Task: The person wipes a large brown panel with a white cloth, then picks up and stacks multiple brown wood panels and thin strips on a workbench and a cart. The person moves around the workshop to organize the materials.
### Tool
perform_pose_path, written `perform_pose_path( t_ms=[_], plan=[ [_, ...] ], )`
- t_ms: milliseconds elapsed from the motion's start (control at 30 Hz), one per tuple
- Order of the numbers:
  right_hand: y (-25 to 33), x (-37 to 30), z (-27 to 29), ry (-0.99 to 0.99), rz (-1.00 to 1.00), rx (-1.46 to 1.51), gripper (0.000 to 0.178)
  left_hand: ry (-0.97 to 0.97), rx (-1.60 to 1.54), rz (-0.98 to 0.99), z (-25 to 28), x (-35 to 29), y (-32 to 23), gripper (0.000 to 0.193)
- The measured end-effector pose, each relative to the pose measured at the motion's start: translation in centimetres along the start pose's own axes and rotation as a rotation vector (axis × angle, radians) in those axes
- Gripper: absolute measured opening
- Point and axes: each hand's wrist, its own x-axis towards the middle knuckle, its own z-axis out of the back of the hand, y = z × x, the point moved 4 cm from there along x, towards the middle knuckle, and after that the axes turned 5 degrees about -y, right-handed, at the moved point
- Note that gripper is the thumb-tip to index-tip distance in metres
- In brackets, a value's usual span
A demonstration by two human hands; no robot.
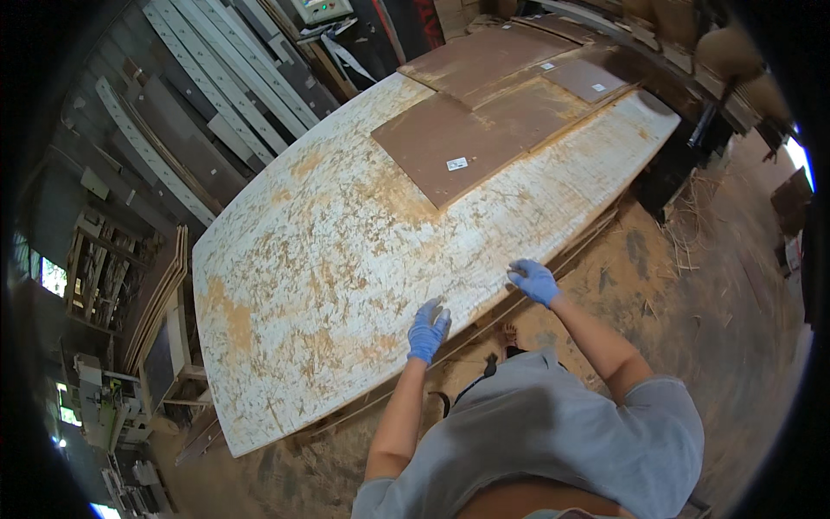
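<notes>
My left hand (427, 331), in a blue glove, is over the near edge of a large white worktable (320, 372). Its fingers stretch forward and it holds nothing. Farther right along the same edge, my right hand (533, 282) wears a matching glove, fingers extended and nothing in them. Whether either hand touches the tabletop, I cannot tell. Brown dust and scratch-like marks cover the white surface. Beyond my hands lies a brown panel (424, 149) with a small white label (456, 163). Another large brown panel (493, 59) lies farther back, beside a smaller labelled one (588, 80).
Long white strips with holes (225, 73) and dark boards (177, 130) lean at the far left. A control box (322, 10) stands at the back. Stacked boards (160, 303) are left of the table. Sawdust and thin scraps (687, 221) litter the floor at right.
</notes>
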Motion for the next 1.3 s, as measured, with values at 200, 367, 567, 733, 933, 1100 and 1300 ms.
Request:
perform_pose_path(
  t_ms=[200,367,567,733,933,1100,1300],
  plan=[
    [4.1,15.0,-2.6,-0.095,0.256,-0.265,0.047,-0.086,-0.038,0.083,-0.7,11.5,-2.1,0.046],
    [4.8,24.1,-6.6,-0.225,0.263,-0.481,0.060,-0.050,0.409,-0.131,1.3,23.6,-3.3,0.055],
    [4.3,26.8,-5.9,-0.166,0.092,-0.522,0.067,0.016,0.672,-0.254,2.9,42.8,-1.9,0.060],
    [4.2,27.3,-6.4,-0.202,0.115,-0.543,0.064,0.058,0.955,-0.229,1.6,60.7,1.9,0.069],
    [4.0,27.0,-6.6,-0.242,0.161,-0.574,0.062,-0.084,0.908,-0.117,-1.4,72.0,3.5,0.071],
    [4.3,27.5,-7.2,-0.290,0.211,-0.598,0.059,-0.145,0.935,-0.214,-1.0,75.3,4.1,0.071],
    [4.6,26.3,-6.6,-0.404,0.128,-0.442,0.052,-0.132,0.899,-0.157,-0.1,72.5,0.6,0.068]
  ],
)
